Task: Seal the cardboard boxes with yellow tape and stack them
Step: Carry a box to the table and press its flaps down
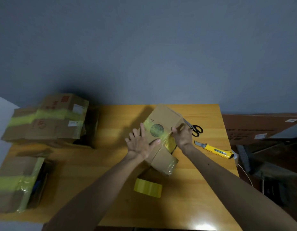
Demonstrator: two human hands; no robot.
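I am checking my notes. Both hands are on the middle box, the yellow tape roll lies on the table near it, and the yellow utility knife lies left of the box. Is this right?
Wrong in one thing: the head view shows the utility knife right of the middle box. The left hand, right hand and tape roll are as stated.

The room is dim, with soft light from overhead. A pale glare sits on the table [177, 205] edge, well nearer than the fingers [142, 130]. The box [164, 117] under them throws a shadow leftward. Far left of the fingers, the taped boxes [44, 120] look blurred and bent. The wall [144, 47] beyond darkens toward its corners.
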